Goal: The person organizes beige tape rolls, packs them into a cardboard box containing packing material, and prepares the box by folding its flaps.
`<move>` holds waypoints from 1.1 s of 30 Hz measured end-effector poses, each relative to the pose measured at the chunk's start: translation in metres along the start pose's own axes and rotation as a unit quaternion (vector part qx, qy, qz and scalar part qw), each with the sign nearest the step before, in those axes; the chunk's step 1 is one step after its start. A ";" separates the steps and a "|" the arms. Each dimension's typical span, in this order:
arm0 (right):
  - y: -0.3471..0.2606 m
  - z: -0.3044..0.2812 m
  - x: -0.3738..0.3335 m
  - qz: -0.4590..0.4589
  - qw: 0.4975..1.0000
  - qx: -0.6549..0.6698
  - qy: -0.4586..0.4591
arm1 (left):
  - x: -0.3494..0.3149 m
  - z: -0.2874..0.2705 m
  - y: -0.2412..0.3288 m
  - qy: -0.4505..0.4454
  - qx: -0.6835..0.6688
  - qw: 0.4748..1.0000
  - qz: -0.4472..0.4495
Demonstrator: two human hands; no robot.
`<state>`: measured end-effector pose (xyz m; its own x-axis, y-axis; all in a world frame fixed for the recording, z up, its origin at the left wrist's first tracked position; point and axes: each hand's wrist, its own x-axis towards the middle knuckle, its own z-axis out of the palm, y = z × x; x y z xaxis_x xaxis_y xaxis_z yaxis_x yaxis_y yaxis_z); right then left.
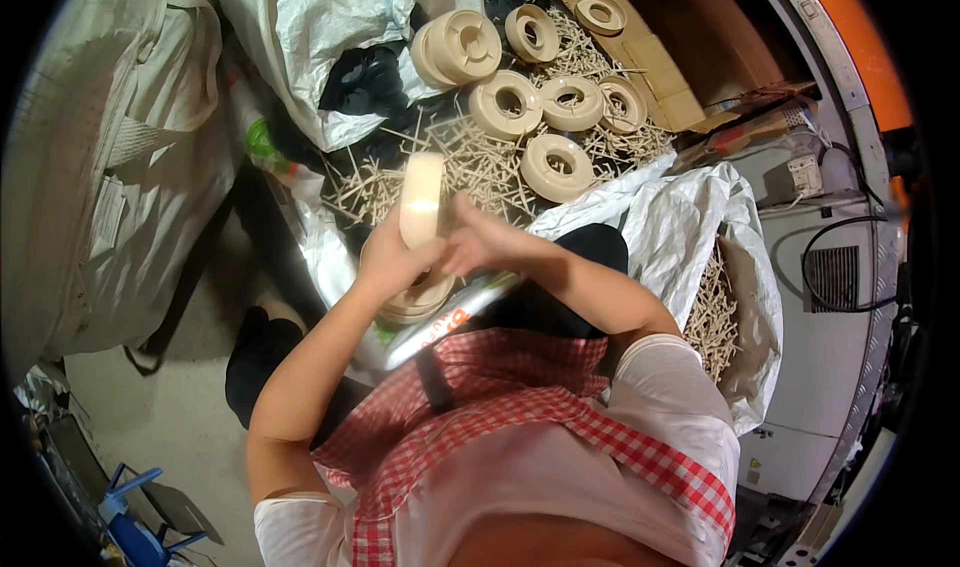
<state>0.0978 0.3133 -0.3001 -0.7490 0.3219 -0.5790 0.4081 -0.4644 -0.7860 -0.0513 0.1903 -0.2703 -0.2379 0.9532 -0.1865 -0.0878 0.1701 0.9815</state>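
Observation:
My left hand (pixel 388 252) grips a beige plastic ring (pixel 424 192), held on edge above the work pile. Close against its right side is my right hand (pixel 485 242), its fingers curled in toward the ring; what they pinch, if anything, is hidden. Another beige ring (pixel 420 302) lies below my hands, near my lap, partly covered by them. Beyond my hands, short beige plastic sticks (pixel 480 167) are heaped on a dark surface. Several more beige rings sit on and around the heap, among them a flat ring (pixel 557 167) and a stacked pair (pixel 458 49).
A white woven sack (pixel 735 217) at the right holds more sticks. Large white sacks (pixel 110 167) stand at the left. Cardboard (pixel 650 67) lies at the far right, beside a grey machine cabinet (pixel 815 327). A blue stool (pixel 135 527) stands at the lower left.

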 end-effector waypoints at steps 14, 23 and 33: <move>0.009 -0.171 -0.013 0.115 0.598 -0.730 0.310 | 0.008 -0.026 -0.016 0.068 0.260 0.955 -0.128; -0.057 -0.134 -0.025 -0.226 0.878 0.211 0.365 | -0.001 -0.027 0.003 0.085 0.409 0.908 0.012; -0.053 -0.016 0.144 -0.270 0.924 -0.184 0.199 | 0.017 -0.047 0.060 0.249 -0.421 0.871 -0.050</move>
<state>-0.0233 0.3979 -0.3453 -0.6738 0.7368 -0.0564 0.2352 0.1415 -0.9616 -0.1061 0.2047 -0.2165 -0.5600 0.6824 -0.4698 -0.7598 -0.1969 0.6196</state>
